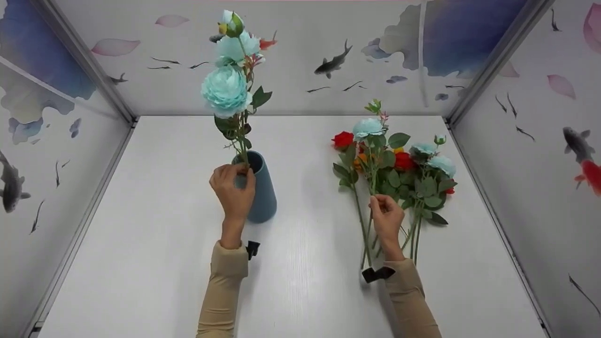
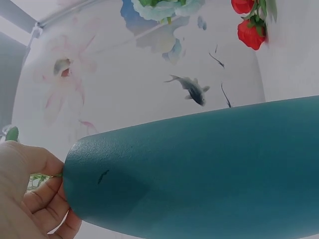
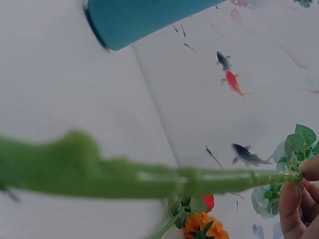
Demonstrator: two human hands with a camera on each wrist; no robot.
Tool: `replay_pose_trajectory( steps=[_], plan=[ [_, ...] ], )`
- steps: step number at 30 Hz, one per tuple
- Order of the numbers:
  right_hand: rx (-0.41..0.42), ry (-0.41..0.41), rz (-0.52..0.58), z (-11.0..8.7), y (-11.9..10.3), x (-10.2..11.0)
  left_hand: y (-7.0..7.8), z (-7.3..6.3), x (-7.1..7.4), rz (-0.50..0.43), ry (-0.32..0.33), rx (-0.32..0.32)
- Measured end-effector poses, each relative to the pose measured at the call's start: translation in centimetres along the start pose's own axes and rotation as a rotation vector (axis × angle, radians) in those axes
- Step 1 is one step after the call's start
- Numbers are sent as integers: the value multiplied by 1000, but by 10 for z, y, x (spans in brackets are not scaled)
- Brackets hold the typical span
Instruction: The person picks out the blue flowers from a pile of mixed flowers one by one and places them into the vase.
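Note:
My left hand (image 1: 232,190) pinches the stems of an artificial flower spray with large pale blue blooms (image 1: 226,91), right at the mouth of a blue vase (image 1: 264,192). The spray stands upright above the rim. In the left wrist view the vase wall (image 2: 199,164) fills much of the picture, and the fingertips touch its rim edge. On the right, my right hand (image 1: 388,220) pinches the green stem (image 3: 149,177) of another pale blue flower (image 1: 368,127) between thumb and fingers. That flower's head overlaps the other flowers in the head view.
Several loose flowers lie on the white table (image 1: 300,281) at the right, among them a red rose (image 1: 404,161), pale blue blooms (image 1: 442,165) and an orange flower (image 3: 204,226). Their stems point toward the near edge. Printed panels with fish enclose the table's back and sides.

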State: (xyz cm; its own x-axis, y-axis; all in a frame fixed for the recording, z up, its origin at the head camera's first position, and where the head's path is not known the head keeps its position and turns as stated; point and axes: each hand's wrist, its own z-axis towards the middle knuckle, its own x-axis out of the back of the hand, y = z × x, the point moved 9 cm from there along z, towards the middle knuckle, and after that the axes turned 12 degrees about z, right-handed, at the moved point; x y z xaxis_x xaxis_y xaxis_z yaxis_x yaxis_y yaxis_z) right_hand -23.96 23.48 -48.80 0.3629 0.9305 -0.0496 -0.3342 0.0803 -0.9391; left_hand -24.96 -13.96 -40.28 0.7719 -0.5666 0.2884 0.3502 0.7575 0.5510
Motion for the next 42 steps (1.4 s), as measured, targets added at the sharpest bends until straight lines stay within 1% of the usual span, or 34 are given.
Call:
replay_pose_trajectory(
  steps=[3, 6, 13, 17, 22, 26, 36, 42],
  plan=[
    [-4, -7, -2, -1, -1, -1, -1, -2, 2, 21, 39, -10],
    [-5, -19, 4, -2, -1, -2, -2, -4, 2, 32, 61, -15],
    [23, -32, 16, -3, -4, -4, -6, -8, 1, 51, 70, -4],
    [30, -35, 24, -4, -5, -5, -5, -9, 3, 30, 87, 0],
    [38, -45, 16, -6, -5, -7, -8, -10, 2, -16, 89, 39],
    [46, -50, 10, -7, -7, -8, -10, -9, 2, -19, 79, 74],
    [68, -72, 43, -12, -12, -12, -10, -11, 1, -8, 102, 95],
    [82, -68, 52, -13, -16, -13, -9, -13, 3, -2, 143, 85]
  ],
)
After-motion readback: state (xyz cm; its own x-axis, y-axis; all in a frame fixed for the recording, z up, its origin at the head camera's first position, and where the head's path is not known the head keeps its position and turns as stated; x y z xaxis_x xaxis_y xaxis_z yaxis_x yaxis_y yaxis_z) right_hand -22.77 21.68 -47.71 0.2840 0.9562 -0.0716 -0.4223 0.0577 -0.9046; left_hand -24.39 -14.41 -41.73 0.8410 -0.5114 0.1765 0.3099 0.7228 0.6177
